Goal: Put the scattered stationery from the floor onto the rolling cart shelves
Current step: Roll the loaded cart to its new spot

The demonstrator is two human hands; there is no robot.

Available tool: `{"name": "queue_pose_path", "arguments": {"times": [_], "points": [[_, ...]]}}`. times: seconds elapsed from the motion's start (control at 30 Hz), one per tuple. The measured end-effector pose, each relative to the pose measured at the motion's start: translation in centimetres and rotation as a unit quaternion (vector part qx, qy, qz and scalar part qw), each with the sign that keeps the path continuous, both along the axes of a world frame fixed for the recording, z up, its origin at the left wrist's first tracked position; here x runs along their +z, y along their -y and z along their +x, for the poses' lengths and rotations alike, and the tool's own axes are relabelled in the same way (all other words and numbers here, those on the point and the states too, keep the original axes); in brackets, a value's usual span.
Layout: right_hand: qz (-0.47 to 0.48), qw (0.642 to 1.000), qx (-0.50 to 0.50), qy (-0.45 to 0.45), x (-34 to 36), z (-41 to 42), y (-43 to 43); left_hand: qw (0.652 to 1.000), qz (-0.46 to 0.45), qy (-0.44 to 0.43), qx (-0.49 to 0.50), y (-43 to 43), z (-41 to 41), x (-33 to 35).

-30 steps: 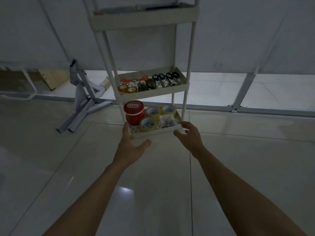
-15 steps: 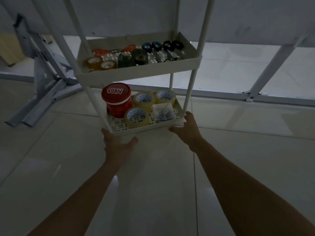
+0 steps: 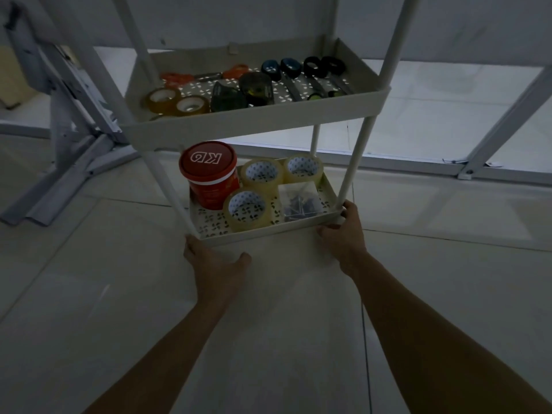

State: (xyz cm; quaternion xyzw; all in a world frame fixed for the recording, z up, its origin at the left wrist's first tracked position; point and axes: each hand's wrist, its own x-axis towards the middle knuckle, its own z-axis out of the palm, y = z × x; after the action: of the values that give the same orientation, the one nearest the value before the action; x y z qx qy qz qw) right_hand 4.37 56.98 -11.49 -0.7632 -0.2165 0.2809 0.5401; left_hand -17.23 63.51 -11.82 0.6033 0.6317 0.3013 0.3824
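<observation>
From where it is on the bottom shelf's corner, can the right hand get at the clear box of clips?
Probably yes. The right hand grips the bottom shelf at its front right corner, and the clear box of clips sits just behind that low rim. Nothing lies between them; the middle shelf leaves a gap above.

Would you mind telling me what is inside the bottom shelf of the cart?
The bottom shelf holds a red tub, three clear tape rolls and a small clear box of dark items. The red tub hides the shelf's back left corner.
</observation>
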Motion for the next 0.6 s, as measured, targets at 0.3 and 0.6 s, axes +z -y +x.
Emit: {"name": "queue_pose_path", "arguments": {"times": [0.3, 0.6], "points": [[-0.007, 0.996, -0.078, 0.039, -0.2, -2.7, 1.2, 0.997, 0.029, -0.064, -0.007, -3.0, -0.1, 0.3], [0.008, 0.991, -0.134, -0.001, 0.0, -7.3, 0.4, 0.994, 0.035, -0.080, -0.067, -7.8, -1.0, 0.6]]}}
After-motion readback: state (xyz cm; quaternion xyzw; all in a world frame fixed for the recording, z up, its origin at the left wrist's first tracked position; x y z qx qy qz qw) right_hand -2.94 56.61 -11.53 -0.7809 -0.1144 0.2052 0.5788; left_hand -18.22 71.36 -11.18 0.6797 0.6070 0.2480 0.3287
